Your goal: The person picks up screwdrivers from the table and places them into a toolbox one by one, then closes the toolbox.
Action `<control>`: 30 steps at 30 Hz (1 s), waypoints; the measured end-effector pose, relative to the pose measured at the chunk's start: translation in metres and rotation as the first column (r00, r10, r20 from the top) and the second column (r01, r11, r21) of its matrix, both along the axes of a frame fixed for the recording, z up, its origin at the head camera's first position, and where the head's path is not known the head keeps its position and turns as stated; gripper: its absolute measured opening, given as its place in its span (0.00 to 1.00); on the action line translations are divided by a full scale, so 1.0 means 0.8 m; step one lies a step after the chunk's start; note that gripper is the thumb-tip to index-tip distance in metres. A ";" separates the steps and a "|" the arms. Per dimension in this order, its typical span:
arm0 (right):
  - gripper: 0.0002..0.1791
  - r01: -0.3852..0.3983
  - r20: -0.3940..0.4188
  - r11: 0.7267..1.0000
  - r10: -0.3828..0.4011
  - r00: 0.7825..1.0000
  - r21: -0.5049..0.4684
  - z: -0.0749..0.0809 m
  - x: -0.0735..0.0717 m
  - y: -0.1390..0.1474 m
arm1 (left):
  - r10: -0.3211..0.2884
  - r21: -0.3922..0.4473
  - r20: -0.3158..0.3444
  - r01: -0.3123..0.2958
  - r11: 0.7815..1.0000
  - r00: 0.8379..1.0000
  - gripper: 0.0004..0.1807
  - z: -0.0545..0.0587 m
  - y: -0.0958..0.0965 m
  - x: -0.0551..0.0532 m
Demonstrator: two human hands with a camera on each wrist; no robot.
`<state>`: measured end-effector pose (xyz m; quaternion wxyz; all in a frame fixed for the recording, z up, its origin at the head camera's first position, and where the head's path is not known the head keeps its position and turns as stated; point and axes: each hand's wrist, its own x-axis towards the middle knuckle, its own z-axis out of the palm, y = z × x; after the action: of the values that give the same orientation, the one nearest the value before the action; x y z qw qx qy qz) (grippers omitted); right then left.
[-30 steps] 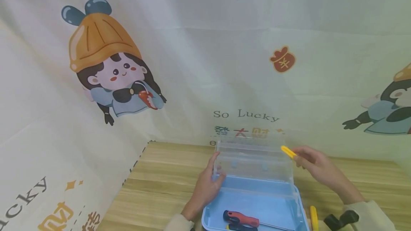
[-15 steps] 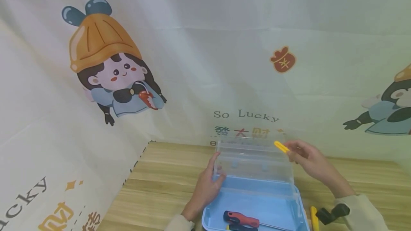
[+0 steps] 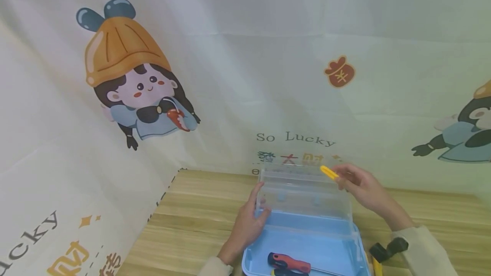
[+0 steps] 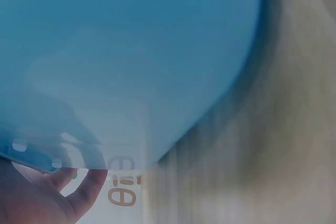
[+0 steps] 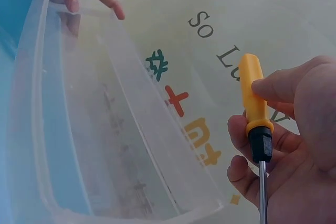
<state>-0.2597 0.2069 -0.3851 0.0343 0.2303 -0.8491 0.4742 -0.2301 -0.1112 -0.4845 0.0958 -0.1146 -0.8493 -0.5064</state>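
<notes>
My right hand (image 3: pixel 362 186) pinches a screwdriver (image 5: pixel 253 90) by its yellow handle. Below a black collar, its metal shaft points down in the right wrist view. This hand is beside the upper right corner of a raised clear lid (image 3: pixel 307 197). At the opposite side, my left hand (image 3: pixel 245 225) holds the lid's left edge, thumb in front and fingers behind. The lid belongs to a light blue box (image 3: pixel 303 242). A red and black screwdriver (image 3: pixel 294 264) lies inside, with a yellow and black handle (image 3: pixel 289 273) partly cut off by the frame.
A yellow object (image 3: pixel 377 267), partly hidden, lies on the wooden table (image 3: pixel 192 212) right of the box. A black device (image 3: pixel 389 248) sits at my right wrist. Behind the table hangs a printed cloth (image 3: pixel 245 67).
My right hand has moved left with the yellow screwdriver, closer to the lid's upper right corner. My left hand and the lid have hardly moved.
</notes>
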 end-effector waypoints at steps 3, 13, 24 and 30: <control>0.17 -0.014 -0.004 1.000 0.014 1.000 -0.009 0.001 -0.003 -0.004 | 0.002 0.004 -0.003 -0.002 1.000 1.000 0.39 0.000 0.000 0.000; 0.15 -0.072 -0.017 0.996 0.072 0.997 -0.044 0.001 -0.011 -0.018 | 0.017 -0.011 -0.015 -0.017 1.000 1.000 0.37 -0.001 0.000 -0.001; 0.16 -0.076 -0.021 0.997 0.076 0.997 -0.007 -0.001 -0.020 -0.034 | 0.019 -0.016 -0.020 -0.019 1.000 1.000 0.36 -0.002 -0.001 -0.001; 0.16 -0.071 -0.015 0.997 0.071 0.997 0.010 0.000 -0.024 -0.042 | 0.019 -0.015 -0.022 -0.019 1.000 1.000 0.36 -0.002 -0.001 0.000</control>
<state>-0.2787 0.1732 -0.3851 0.0229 0.2638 -0.8423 0.4695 -0.2305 -0.1120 -0.4863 0.1091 -0.1128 -0.8529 -0.4979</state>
